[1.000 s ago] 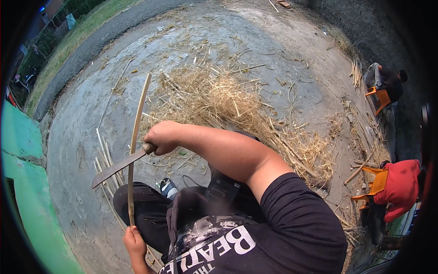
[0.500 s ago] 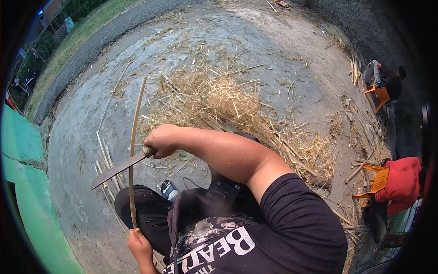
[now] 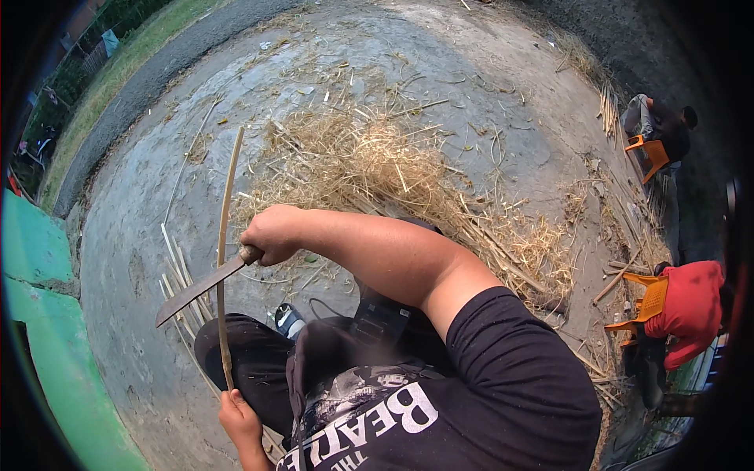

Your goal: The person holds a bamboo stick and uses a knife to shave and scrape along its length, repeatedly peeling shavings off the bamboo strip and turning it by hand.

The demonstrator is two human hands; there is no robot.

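Note:
My right hand (image 3: 272,234) is wrapped round the wooden handle of a machete (image 3: 200,290), whose long dark blade points down to the left. The blade crosses a long, thin bamboo strip (image 3: 228,184) and seems to touch it; the exact contact is too small to tell. Low in the picture, my left hand (image 3: 240,418) grips the strip's near end. From there the strip rises steeply past my bent knee, its far end free. Beside my knee, several pale split strips (image 3: 179,271) lie on the ground.
A heap of straw-coloured shavings (image 3: 369,161) lies ahead on the concrete ground (image 3: 133,259). A green wall (image 3: 43,337) stands at the left. On the right, a person in red (image 3: 695,310) and another in dark clothes (image 3: 667,129) sit on orange chairs (image 3: 648,302).
My right hand and the machete have shifted slightly up and left in the picture. The strip's upper end has moved slightly left. Both grips are unchanged.

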